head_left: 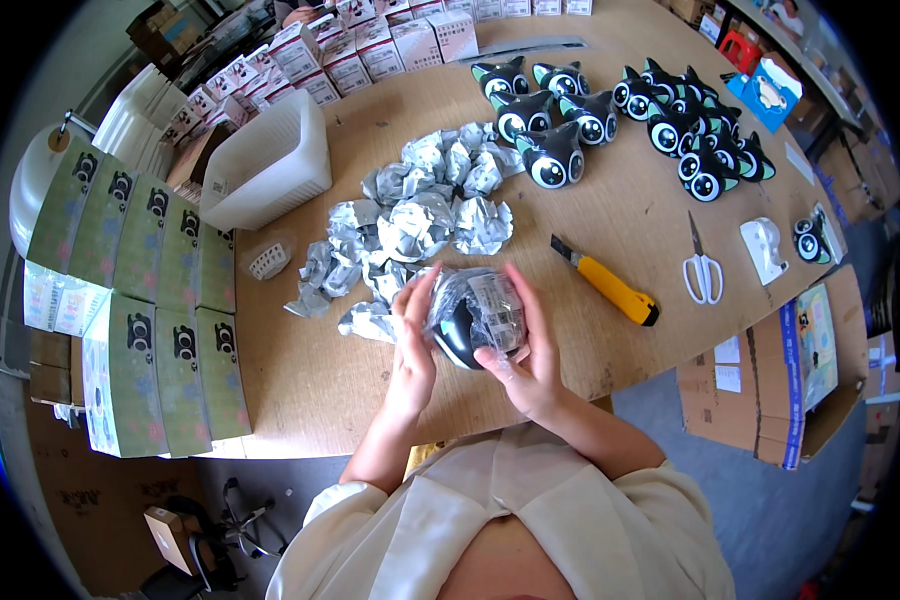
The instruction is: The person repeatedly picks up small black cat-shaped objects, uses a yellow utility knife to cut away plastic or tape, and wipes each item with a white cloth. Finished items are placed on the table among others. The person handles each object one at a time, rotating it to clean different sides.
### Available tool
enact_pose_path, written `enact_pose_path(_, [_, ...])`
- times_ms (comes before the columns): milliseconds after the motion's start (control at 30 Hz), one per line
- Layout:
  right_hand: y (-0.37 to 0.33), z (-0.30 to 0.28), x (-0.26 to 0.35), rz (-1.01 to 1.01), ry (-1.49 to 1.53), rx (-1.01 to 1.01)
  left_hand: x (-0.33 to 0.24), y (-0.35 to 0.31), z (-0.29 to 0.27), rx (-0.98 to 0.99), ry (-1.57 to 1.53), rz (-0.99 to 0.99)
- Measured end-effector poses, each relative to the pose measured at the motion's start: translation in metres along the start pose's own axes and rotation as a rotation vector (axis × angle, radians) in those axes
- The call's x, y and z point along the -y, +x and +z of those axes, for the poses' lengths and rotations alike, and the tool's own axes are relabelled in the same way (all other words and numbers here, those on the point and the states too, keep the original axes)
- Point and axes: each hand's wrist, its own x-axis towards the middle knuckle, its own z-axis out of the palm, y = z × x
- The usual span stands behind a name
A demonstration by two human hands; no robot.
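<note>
Between my two hands, over the table's near edge, is a black cat-head figure [458, 328] partly covered by crinkled clear plastic wrap with a pale label. My left hand [413, 350] rests against its left side, fingers pointing away from me. Around its right side curls my right hand [534, 365], the thumb pressed on the wrap at the front. Just beyond lie crumpled silver-grey wrappers [415, 228] in a loose heap. Several black cat-head figures with big white eyes [550, 155] stand past the heap, and a denser cluster of them [698, 130] is farther right.
A yellow box cutter [615, 288], white-handled scissors [704, 278] and a white tape dispenser [765, 248] lie at right. Stacked green boxes [130, 370] line the left edge, near a white plastic basket [275, 165]. Small white boxes [375, 50] fill the back; an open carton [770, 380] stands right.
</note>
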Motion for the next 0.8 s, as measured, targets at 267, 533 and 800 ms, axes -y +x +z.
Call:
enact_pose_path(267, [0.016, -0.011, 0.012, -0.262, -0.245, 0.000, -0.005, -0.010, 0.025, -0.046, -0.225, -0.029])
enact_pose_path(533, [0.021, -0.040, 0.033, -0.135, -0.336, -0.049, -0.005, 0.007, 0.005, 0.205, -0.349, -0.116])
enact_pose_path(800, [0.011, -0.074, 0.023, 0.094, -0.133, -0.359, 0.005, 0.010, 0.012, 0.649, -0.360, -0.132])
